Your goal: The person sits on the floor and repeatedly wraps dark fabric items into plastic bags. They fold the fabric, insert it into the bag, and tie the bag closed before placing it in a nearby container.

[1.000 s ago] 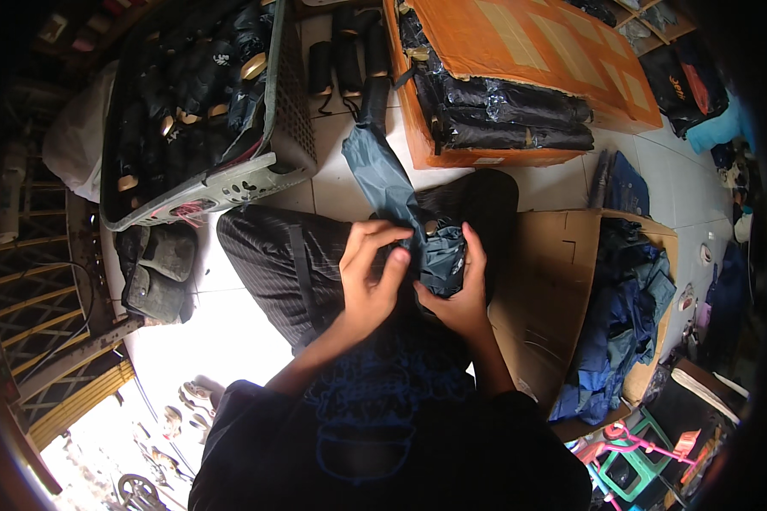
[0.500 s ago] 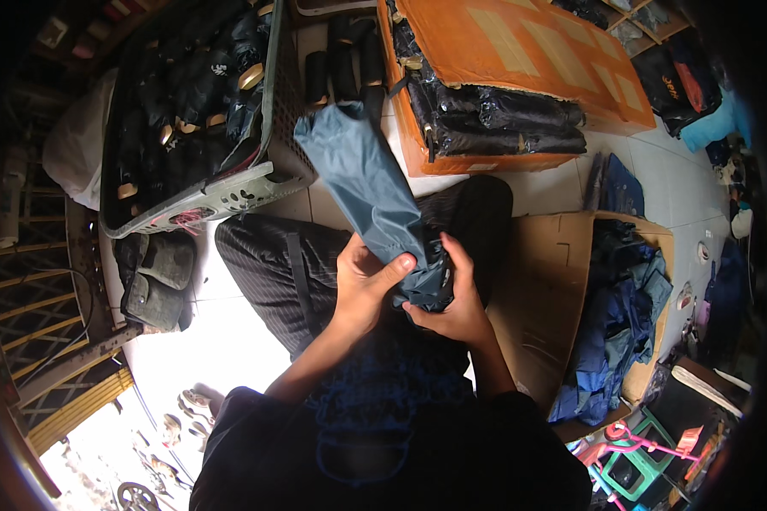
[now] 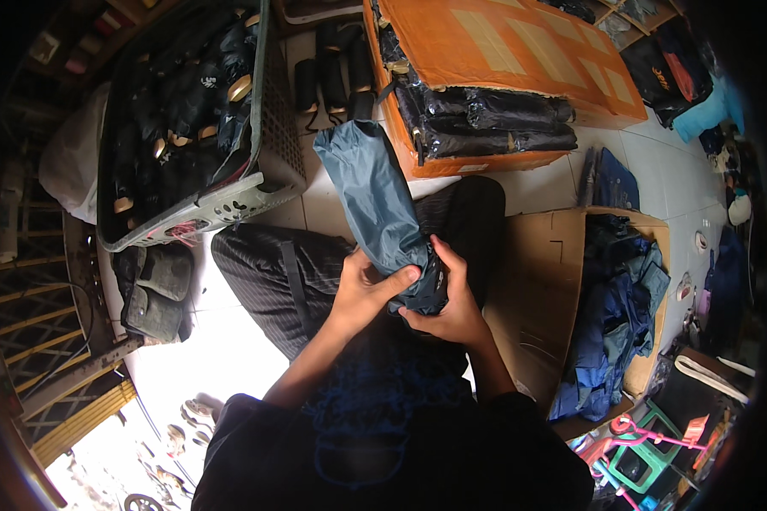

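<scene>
A long blue-grey nylon pouch (image 3: 371, 192) slants over my lap, its far end toward the gap between basket and carton. My left hand (image 3: 362, 289) grips the near part from the left, thumb laid across the fabric. On the other side my right hand (image 3: 452, 298) curls its fingers and thumb around the near end. A dark bundle (image 3: 437, 285) shows between the pouch and my right fingers; what it is, I cannot make out. The fabric is wrinkled near my hands and fuller farther away.
At far left stands a grey plastic basket (image 3: 277, 153) of black rolled items with tan ends. Black rolls (image 3: 332, 81) lie beside an orange-taped carton (image 3: 520, 51) holding wrapped black packs. An open carton (image 3: 537, 289) at right holds blue fabric pouches (image 3: 609, 315). Dark pouches (image 3: 158, 289) lie left.
The pouch's far end has swung slightly right and nearer, and it looks fuller. Both hands keep hold of its near end, with the right fingers shifted a little.
</scene>
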`<control>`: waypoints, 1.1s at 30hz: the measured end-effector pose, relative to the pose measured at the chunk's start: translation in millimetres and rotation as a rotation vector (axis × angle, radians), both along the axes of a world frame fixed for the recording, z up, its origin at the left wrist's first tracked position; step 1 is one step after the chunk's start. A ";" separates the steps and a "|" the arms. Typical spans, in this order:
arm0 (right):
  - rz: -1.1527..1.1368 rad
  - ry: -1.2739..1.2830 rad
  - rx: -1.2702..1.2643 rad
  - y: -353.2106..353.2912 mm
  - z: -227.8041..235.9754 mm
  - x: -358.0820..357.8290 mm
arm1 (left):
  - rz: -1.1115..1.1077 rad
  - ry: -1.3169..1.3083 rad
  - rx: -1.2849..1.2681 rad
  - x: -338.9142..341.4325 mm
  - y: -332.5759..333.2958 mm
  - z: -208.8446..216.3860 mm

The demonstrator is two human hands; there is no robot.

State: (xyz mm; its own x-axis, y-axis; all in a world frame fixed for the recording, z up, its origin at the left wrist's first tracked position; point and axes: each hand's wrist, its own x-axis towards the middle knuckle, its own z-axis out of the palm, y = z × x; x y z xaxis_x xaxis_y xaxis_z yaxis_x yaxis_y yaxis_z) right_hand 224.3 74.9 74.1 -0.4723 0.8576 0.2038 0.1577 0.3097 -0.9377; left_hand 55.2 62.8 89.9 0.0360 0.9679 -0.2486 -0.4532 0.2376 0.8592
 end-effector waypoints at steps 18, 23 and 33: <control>-0.017 0.012 -0.061 -3.1 8.7 -11.6 | 0.156 0.031 0.119 1.1 3.0 16.2; -0.006 0.115 0.107 0.7 16.8 -20.7 | 0.091 -0.059 0.075 -7.1 0.8 17.2; 0.052 0.176 0.035 3.2 10.5 -16.5 | -0.190 0.094 0.042 -21.0 16.9 32.4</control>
State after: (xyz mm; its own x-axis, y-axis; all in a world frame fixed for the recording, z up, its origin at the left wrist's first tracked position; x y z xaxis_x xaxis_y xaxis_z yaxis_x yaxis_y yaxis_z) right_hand 207.8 78.1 84.5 -0.4699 0.8240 0.3165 -0.0251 0.3459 -0.9379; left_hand 34.2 79.7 122.3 0.1970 0.9555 -0.2195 -0.3214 0.2745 0.9063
